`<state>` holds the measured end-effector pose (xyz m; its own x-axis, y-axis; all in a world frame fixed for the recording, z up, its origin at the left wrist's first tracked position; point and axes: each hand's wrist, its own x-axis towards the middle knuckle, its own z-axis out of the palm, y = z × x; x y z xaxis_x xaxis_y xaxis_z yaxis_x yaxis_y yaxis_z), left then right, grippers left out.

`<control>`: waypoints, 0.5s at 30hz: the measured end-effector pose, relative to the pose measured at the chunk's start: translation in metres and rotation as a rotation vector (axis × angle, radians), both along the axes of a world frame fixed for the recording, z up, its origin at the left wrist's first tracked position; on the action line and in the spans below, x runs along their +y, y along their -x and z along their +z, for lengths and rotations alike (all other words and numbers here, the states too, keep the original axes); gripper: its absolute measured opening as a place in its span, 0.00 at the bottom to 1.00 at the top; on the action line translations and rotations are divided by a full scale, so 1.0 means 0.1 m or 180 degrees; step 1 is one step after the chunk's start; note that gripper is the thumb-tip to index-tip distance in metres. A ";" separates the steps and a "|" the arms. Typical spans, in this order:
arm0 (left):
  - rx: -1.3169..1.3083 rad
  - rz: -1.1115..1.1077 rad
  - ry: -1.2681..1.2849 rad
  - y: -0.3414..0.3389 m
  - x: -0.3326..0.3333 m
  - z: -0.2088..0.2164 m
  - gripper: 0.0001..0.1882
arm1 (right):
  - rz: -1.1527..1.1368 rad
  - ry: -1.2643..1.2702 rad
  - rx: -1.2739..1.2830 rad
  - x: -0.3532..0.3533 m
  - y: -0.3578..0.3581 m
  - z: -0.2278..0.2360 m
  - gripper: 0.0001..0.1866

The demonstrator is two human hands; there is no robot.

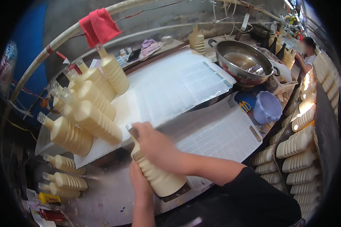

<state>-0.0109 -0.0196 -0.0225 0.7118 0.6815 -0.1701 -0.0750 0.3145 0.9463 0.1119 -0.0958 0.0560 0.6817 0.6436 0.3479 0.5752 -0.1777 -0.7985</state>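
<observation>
A cream ribbed bottle (166, 185) with a clear glass neck leans to the upper left over the near edge of the work surface. Low on its left side, my left hand (140, 181) is closed around the bottle; part of its fingers is hidden behind it. From the right, my right hand (155, 145) reaches across, its fingers curled against the shoulder and neck. That hand is slightly blurred and covers the bottle's upper front. A pale rectangular patch (139, 155) shows on the bottle beside the right hand.
Several cream bottles (94, 117) stand on the white board at left; others lie below. Translucent printed sheets (174, 87) cover the board. A wide metal pan (242, 62), purple bowl (267, 108) and yellow-handled scissors (245, 106) are at right, near stacked bottles (301, 162) and another person (307, 56).
</observation>
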 end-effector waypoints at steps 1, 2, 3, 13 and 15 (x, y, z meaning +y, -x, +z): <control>-0.0079 -0.0055 -0.0108 0.02 -0.03 -0.01 0.23 | 0.0041 -0.0075 -0.0159 0.06 0.04 -0.02 0.16; -0.0159 -0.0106 -0.0217 0.04 -0.05 -0.02 0.24 | 0.0068 0.0018 0.0024 0.14 0.11 -0.01 0.14; -0.0222 -0.0152 -0.0319 0.07 -0.07 -0.04 0.24 | 0.0099 0.0115 0.0226 0.23 0.19 -0.01 0.12; -0.0096 -0.0039 -0.1321 0.22 -0.26 0.09 0.37 | -0.0757 0.0819 -0.2640 0.55 0.43 -0.21 0.11; 0.0174 -0.0094 -0.2113 0.22 -0.30 0.15 0.41 | -0.0526 0.0666 -0.2054 0.35 0.25 -0.20 0.16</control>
